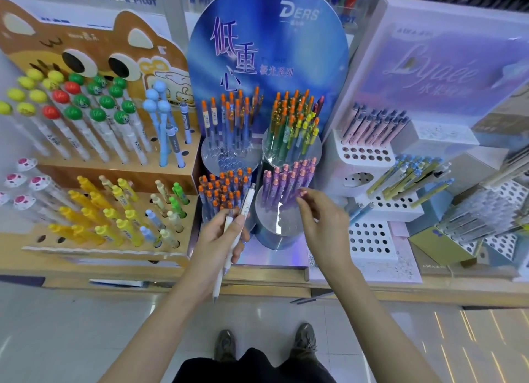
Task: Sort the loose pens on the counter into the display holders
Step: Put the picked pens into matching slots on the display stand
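Left hand (220,239) grips white pens (245,203); right hand (320,222) pinches purple pen (301,193), centre frame. Seat it upright, straight down its hole.

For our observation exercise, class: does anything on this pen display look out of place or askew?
Yes. On the right, yellow-and-blue pens lean steeply across the white holder rather than standing upright. A dark pen lies loose at the front edge of the counter.
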`<state>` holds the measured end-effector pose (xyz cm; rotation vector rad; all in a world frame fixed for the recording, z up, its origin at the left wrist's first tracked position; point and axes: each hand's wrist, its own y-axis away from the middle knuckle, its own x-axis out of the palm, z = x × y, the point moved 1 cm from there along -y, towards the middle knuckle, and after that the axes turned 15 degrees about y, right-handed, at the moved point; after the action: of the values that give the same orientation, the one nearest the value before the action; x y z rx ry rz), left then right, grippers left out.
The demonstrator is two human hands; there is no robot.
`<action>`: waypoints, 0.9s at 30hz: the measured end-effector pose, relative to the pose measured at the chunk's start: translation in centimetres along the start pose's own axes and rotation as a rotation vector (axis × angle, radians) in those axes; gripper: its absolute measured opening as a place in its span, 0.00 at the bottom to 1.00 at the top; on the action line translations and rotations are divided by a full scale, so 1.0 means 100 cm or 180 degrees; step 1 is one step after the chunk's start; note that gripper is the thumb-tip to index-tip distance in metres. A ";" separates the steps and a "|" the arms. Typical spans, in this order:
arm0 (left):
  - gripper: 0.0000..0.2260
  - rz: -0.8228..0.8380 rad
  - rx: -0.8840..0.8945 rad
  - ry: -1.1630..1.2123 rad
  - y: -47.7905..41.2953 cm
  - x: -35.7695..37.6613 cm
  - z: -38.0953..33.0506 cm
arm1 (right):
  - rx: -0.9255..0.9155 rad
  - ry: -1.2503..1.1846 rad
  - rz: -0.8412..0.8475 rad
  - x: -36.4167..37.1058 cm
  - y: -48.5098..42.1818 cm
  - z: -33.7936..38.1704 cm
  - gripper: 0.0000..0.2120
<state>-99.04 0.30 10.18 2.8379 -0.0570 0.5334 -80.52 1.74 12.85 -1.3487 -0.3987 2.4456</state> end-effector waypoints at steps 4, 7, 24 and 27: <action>0.06 0.0084 -0.0031 0.0112 0.000 0.002 -0.001 | 0.0152 0.0048 0.0106 0.012 -0.016 0.006 0.08; 0.06 0.0078 -0.0019 0.0219 0.001 0.001 -0.002 | 0.0359 -0.0007 0.0152 0.017 -0.017 0.006 0.07; 0.13 0.0685 -0.0226 0.0017 0.010 0.014 -0.013 | 0.1162 -0.2118 0.1469 0.000 0.008 0.047 0.08; 0.16 0.0638 -0.0233 -0.0015 0.007 0.018 -0.009 | 0.1248 -0.2208 0.1136 -0.002 0.007 0.042 0.07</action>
<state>-97.74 -0.17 11.87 2.7777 -0.3577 0.5531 -84.07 0.69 14.92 -0.4109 0.1964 3.0287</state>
